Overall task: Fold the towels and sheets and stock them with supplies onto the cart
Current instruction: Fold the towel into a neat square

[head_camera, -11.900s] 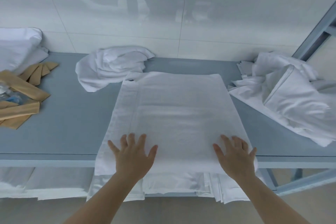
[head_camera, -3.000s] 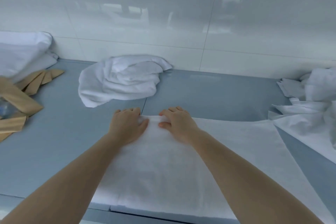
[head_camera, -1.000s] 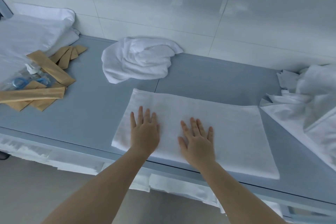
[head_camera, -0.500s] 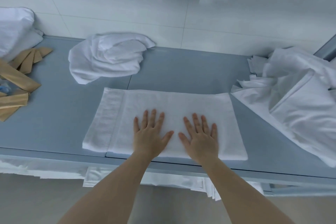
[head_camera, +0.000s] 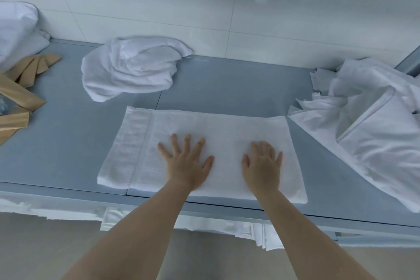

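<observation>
Both bare forearms reach forward from the near edge, palms down on the folded towel [head_camera: 204,150]. The left hand [head_camera: 185,166] lies flat with its fingers [head_camera: 175,143] straight and fanned wide, thumb out toward the other hand. The right hand [head_camera: 261,167] also rests flat, its fingers straight but held close together, pressing the cloth and gripping nothing.

The folded towel is a white terry rectangle, soft and nubby, lying on the grey-blue worktop [head_camera: 56,143] close to its near edge; a flatter woven band runs across it well to the left of the left fingers. Beyond the fingertips, near the glossy white tiled wall [head_camera: 227,7], a crumpled towel [head_camera: 129,68] sits in a loose heap. To the right of the right fingers, smooth rumpled sheets [head_camera: 368,125] spread over the worktop, one corner touching the folded towel's far right corner. Far left of the left fingers lie tan paper-wrapped packets [head_camera: 20,98] and a white pillow-like bundle [head_camera: 16,27].

Half a second ago the hands lay side by side near the towel's middle; they now sit further apart, the right one nearer the towel's right end, its fingers drawn together.
</observation>
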Demonstrator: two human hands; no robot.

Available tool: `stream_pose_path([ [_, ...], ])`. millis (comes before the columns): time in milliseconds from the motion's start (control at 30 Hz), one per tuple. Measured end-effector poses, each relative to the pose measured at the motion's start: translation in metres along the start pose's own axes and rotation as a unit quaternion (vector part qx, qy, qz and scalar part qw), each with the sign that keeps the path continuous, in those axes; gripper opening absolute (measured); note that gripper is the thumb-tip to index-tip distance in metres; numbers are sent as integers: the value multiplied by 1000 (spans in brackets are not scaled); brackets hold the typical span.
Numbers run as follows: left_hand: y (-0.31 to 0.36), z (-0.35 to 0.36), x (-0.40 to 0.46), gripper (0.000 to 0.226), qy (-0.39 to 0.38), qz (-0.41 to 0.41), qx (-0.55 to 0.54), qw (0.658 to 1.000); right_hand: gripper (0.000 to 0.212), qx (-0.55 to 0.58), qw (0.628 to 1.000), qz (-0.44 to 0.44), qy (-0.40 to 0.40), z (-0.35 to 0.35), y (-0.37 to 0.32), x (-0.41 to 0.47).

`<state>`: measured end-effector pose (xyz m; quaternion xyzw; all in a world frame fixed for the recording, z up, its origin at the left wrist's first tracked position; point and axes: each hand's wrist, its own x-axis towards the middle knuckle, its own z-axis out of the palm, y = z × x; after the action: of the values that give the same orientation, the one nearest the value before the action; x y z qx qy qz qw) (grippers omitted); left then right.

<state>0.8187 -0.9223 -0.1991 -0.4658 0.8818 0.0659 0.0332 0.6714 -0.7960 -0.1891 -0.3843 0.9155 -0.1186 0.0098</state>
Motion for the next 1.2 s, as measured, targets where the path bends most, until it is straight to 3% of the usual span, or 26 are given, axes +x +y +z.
stream_pose_path([
  [100,-2,6,0,76,9,7,8,1000,44,73,985,-155,-18,15,-50,20],
  [200,-2,11,3,76,9,12,20,1000,47,97,967,-220,-81,28,-85,46],
  [367,-2,14,4,70,11,11,25,1000,50,9,976,-191,-103,37,-66,81],
  [533,-2,13,5,70,8,21,23,999,59,-89,984,-96,-117,23,14,96],
  [733,-1,11,2,71,4,26,25,999,62,-116,988,13,-104,-1,80,87],
  [900,-1,11,3,71,1,27,31,999,67,-94,989,-48,-102,0,73,30],
  [1100,0,8,10,72,-10,60,38,997,74,-111,988,-1,-106,-4,76,10],
  [1200,0,7,18,71,-21,103,55,993,75,-125,990,-36,-50,-8,70,14],
])
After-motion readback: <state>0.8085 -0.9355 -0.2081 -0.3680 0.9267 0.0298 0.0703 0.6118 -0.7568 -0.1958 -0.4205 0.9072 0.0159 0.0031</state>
